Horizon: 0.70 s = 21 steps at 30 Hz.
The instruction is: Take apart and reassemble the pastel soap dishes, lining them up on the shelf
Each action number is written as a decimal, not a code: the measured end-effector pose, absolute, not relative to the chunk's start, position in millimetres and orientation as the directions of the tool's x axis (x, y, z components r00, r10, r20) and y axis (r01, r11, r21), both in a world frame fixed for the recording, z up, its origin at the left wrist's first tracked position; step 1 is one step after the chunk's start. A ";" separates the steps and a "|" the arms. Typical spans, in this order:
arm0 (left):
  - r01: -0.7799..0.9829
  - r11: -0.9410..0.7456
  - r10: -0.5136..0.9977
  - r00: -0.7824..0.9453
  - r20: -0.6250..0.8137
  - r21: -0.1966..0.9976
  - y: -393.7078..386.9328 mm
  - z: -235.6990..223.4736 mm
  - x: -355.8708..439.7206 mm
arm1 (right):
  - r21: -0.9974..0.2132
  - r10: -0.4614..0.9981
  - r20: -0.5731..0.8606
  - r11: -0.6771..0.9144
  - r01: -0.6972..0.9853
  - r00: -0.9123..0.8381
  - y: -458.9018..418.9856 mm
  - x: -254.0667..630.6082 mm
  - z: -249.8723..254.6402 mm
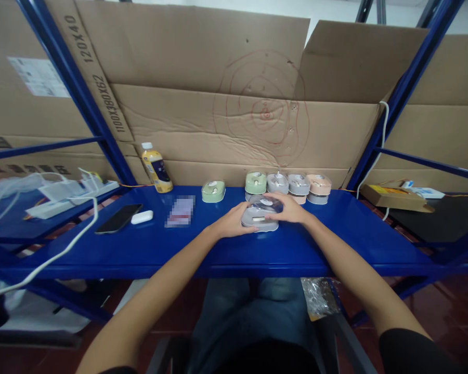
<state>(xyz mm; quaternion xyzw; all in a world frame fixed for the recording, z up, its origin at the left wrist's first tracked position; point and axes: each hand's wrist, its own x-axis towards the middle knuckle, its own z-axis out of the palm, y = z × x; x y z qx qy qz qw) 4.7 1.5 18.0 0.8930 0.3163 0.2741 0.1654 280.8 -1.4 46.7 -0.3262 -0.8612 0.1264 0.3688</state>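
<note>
Between my two hands is a grey oval box (259,225) with a see-through lid, low at the middle of the blue table (171,254). My left hand (234,222) grips its left side, and my right hand (292,209) curls round its right and far edge. Just behind it are stacked boxes of the same shape: a green one (256,182), two grey ones (277,183) and a pinkish one (319,184) on top. Another green box (213,191) sits by itself to the left. Whether the held box touches the table is hard to see.
On the left are a yellow drink bottle (157,169), a dark phone (119,218), a white earbud case (142,217) and a blurred-out card (180,211). A white cable (86,228) hangs over the left edge. Cardboard (187,119) walls the back, between blue metal posts (407,88).
</note>
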 end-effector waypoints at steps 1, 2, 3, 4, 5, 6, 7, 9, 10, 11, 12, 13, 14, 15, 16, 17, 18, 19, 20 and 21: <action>0.472 -0.719 0.680 0.629 0.377 0.510 4.1 14.9 5.7 | -0.463 0.656 0.539 0.755 0.464 -0.529 -2.5 278.6 46.0; 0.468 -0.691 0.705 0.607 0.367 0.551 6.4 11.9 6.6 | -0.460 0.653 0.532 0.757 0.464 -0.539 -3.6 276.4 45.5; 0.462 -0.665 0.725 0.587 0.359 0.587 8.2 9.4 7.5 | -0.447 0.646 0.530 0.763 0.466 -0.549 -4.6 274.2 44.9; 0.455 -0.647 0.738 0.574 0.353 0.612 9.5 7.6 8.2 | -0.430 0.638 0.527 0.770 0.472 -0.561 -5.5 271.9 44.3; 0.446 -0.639 0.743 0.571 0.351 0.627 10.0 6.6 8.7 | -0.414 0.632 0.519 0.774 0.478 -0.575 -6.3 269.7 43.6; 0.439 -0.638 0.741 0.574 0.349 0.632 9.8 6.6 9.1 | -0.401 0.630 0.506 0.777 0.486 -0.589 -6.9 267.6 42.9; 0.438 -0.638 0.739 0.579 0.344 0.633 8.9 7.5 9.4 | -0.393 0.630 0.492 0.777 0.492 -0.601 -7.1 265.6 42.0; 0.449 -0.633 0.743 0.582 0.332 0.630 5.8 11.2 9.8 | -0.387 0.632 0.467 0.775 0.500 -0.618 -6.8 262.8 40.1; 0.455 -0.636 0.742 0.584 0.330 0.624 4.3 13.6 10.0 | -0.387 0.634 0.457 0.773 0.502 -0.624 -6.1 262.1 39.1; 0.456 -0.645 0.735 0.590 0.334 0.613 3.0 15.9 10.2 | -0.390 0.636 0.448 0.772 0.502 -0.629 -5.2 261.9 38.1; 0.452 -0.662 0.721 0.601 0.345 0.598 2.3 18.0 10.5 | -0.395 0.639 0.440 0.769 0.503 -0.631 -4.2 262.0 37.1; 0.441 -0.684 0.701 0.617 0.357 0.582 2.1 19.7 10.7 | -0.401 0.642 0.432 0.766 0.502 -0.633 -3.0 262.4 36.1; 0.430 -0.703 0.683 0.631 0.368 0.567 2.4 20.9 10.8 | -0.408 0.644 0.425 0.764 0.501 -0.636 -1.9 262.9 35.0; 0.426 -0.716 0.672 0.637 0.379 0.554 2.8 21.8 10.6 | -0.415 0.646 0.418 0.762 0.498 -0.639 -0.9 263.2 33.9; 0.428 -0.722 0.668 0.635 0.388 0.544 2.8 22.4 10.0 | -0.421 0.648 0.412 0.759 0.497 -0.641 -0.1 263.4 32.6; 0.431 -0.728 0.665 0.634 0.394 0.534 2.1 22.8 8.7 | -0.428 0.653 0.404 0.754 0.499 -0.640 0.4 263.2 31.2; 0.433 -0.737 0.657 0.638 0.401 0.519 0.1 23.1 6.4 | -0.435 0.664 0.396 0.744 0.508 -0.634 0.8 262.7 29.8; 0.435 -0.750 0.645 0.647 0.406 0.499 -3.5 23.4 3.0 | -0.443 0.682 0.386 0.727 0.524 -0.621 1.0 261.9 28.3; 0.440 -0.763 0.631 0.663 0.403 0.473 -8.9 23.8 -1.5 | -0.450 0.705 0.377 0.706 0.546 -0.601 0.9 260.9 26.9; 0.450 -0.775 0.620 0.678 0.396 0.443 -16.1 24.0 -7.1 | -0.457 0.728 0.369 0.683 0.570 -0.577 0.8 259.8 25.6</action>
